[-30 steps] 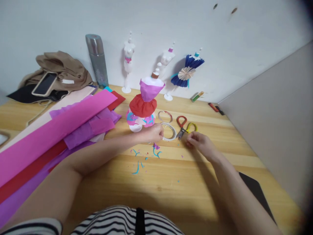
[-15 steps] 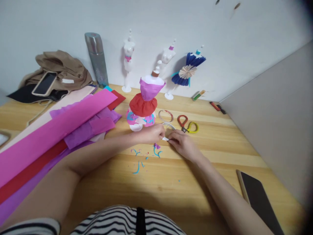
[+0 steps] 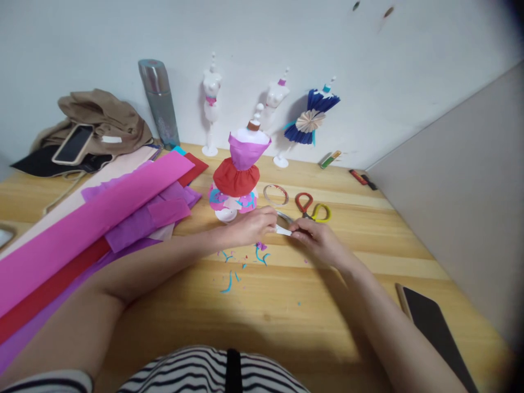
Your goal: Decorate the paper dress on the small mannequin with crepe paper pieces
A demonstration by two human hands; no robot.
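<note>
Between my hands runs a short white strip of tape [image 3: 283, 231], pulled straight just above the table. My left hand [image 3: 257, 225] pinches its left end, and my right hand [image 3: 318, 239] pinches the right end. Right behind the strip lies a thin roll of tape [image 3: 284, 218], partly covered by my fingers. Close behind my left hand stands a small dress form [image 3: 236, 177] wearing a purple top, a red gathered skirt and a pink and blue hem. Blue and purple paper scraps [image 3: 262, 252] are scattered in front of my hands.
Scissors [image 3: 303, 203] with red and yellow handles and another thin ring [image 3: 276, 195] lie behind my hands. More dress forms [image 3: 211, 103] and a flask [image 3: 160, 106] stand along the wall. Coloured paper sheets [image 3: 94, 213] cover the left; a dark tablet-like slab [image 3: 436, 327] lies right.
My hands have drawn slightly apart, my right hand moving rightward. More of the white strip shows between them. The camera view has shifted slightly.
</note>
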